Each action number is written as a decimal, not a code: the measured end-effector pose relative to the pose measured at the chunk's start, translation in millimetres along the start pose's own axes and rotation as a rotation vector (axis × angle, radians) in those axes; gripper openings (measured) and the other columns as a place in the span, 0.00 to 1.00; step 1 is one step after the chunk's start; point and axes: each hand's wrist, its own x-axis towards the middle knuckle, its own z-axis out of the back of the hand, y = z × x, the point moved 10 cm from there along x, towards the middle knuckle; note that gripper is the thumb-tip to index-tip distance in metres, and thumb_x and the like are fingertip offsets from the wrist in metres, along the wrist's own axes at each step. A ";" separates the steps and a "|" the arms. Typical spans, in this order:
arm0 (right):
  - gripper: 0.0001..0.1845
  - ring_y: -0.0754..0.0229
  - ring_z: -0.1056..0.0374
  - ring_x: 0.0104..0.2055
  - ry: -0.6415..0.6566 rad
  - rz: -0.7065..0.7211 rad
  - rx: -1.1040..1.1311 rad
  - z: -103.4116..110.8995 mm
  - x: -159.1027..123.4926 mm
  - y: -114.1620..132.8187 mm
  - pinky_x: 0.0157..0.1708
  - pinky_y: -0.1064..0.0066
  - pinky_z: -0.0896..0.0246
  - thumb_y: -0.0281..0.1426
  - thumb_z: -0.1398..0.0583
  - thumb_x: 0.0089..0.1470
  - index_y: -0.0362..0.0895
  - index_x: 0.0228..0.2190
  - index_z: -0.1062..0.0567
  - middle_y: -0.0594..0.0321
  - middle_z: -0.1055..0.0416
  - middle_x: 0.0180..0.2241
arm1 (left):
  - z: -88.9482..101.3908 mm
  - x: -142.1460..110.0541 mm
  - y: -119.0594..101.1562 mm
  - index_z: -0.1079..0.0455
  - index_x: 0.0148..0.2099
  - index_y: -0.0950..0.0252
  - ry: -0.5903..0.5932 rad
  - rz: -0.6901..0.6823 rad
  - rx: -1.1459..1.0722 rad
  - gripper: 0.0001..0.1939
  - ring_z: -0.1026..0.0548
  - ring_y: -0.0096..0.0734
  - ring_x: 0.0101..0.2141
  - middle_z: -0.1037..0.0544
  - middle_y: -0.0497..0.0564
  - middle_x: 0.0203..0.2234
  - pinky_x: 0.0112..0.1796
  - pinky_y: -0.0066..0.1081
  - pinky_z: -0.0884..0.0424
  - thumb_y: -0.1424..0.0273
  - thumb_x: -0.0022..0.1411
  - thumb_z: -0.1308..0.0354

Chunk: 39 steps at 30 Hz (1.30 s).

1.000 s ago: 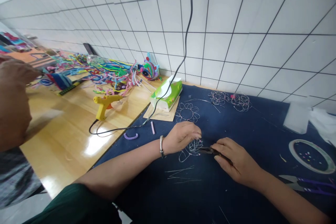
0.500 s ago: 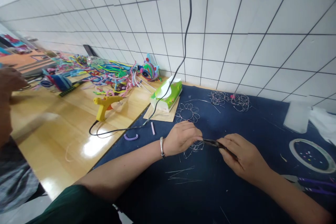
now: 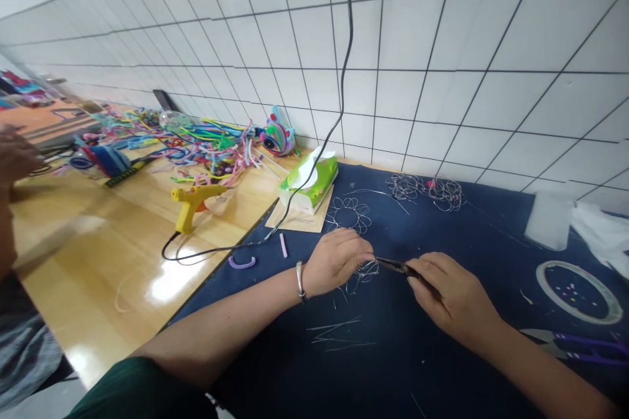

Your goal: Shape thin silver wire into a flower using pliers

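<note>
My left hand, with a silver bangle at the wrist, is closed in a pinch on a small silver wire flower held just above the dark blue cloth. My right hand is closed round dark pliers whose tips meet the wire at my left fingertips. A few loose cut wire pieces lie on the cloth just below my hands.
A finished wire flower and tangled wire bundles lie behind. A tissue pack, yellow glue gun with black cord, and a heap of coloured pipe cleaners sit left. Tape ring, purple snips right. Another person's hand far left.
My hands lifted the wire flower slightly off the cloth and the pliers moved up to my left fingertips. The other person's hand at far left drew back.
</note>
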 end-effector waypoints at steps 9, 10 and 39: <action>0.14 0.62 0.35 0.32 0.065 -0.516 0.368 -12.9 7.1 -23.3 0.30 0.71 0.40 0.42 0.46 0.51 0.48 0.37 0.33 0.65 0.32 0.33 | 7.9 -1.1 4.9 0.33 0.36 0.66 -0.130 0.140 -0.083 0.04 0.31 0.26 0.32 0.27 0.51 0.29 0.35 0.28 0.34 0.75 0.60 0.49; 0.14 0.63 0.35 0.32 0.073 -0.524 0.414 -16.7 10.3 -20.4 0.31 0.71 0.40 0.42 0.45 0.51 0.47 0.36 0.33 0.65 0.32 0.33 | 8.3 -1.4 3.5 0.33 0.36 0.66 -0.145 0.144 -0.107 0.04 0.30 0.26 0.32 0.27 0.51 0.30 0.35 0.28 0.34 0.75 0.60 0.49; 0.09 0.66 0.40 0.27 -0.021 -0.504 0.614 -25.9 21.6 7.6 0.28 0.74 0.46 0.34 0.46 0.49 0.43 0.30 0.30 0.66 0.34 0.26 | 1.3 -13.8 1.5 0.31 0.34 0.67 -0.185 0.309 -0.416 0.07 0.31 0.25 0.29 0.28 0.50 0.27 0.33 0.27 0.34 0.71 0.60 0.49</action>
